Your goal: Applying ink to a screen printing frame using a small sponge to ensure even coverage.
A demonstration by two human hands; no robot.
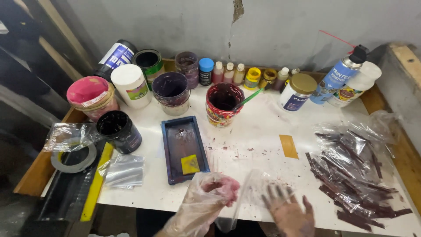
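both hands hover over the white table [263,127]: left hand [210,197] gloved, fingers curled; right hand [289,210] stained, fingers spread.

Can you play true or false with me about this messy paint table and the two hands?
1. The left hand wears a clear plastic glove. True.
2. The right hand holds a brush. False: it is flat on a clear plastic bag.
3. A green stick pokes out of the red pot. True.
4. The blue tray sits on the floor. False: it lies on the white table.
5. The spray can is yellow. False: it is blue.
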